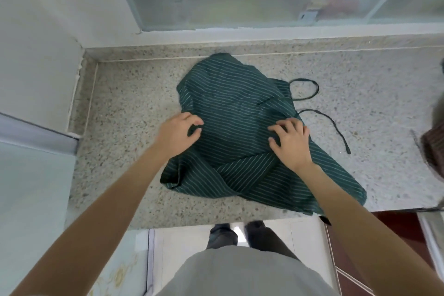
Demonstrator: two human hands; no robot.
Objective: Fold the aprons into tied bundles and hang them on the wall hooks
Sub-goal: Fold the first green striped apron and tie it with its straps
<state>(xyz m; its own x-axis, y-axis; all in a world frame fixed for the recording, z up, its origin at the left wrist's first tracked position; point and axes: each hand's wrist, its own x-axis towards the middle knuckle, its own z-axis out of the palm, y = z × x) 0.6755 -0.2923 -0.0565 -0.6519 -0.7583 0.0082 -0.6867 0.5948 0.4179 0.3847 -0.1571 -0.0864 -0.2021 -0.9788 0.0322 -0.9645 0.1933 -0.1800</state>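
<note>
On the speckled stone counter (125,108), the left hand (179,134) pinches the left edge of the dark green striped apron (230,108), fingers curled on the cloth. The apron lies rumpled mid-counter, its lower hem reaching the near edge. The right hand (292,142) presses spread, bent fingers onto the fabric. Two ties (336,127) trail toward the right, where a brown striped cloth (434,151) sits at the counter's right edge.

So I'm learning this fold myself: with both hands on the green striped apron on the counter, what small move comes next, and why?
Probably draw the two sides inward to narrow it. The green striped cloth apron lies crumpled on the speckled stone counter, the left hand pinches its left edge, the right hand rests with curled fingers on its right side, and the dark ties trail loose, so tying looks premature.
</note>
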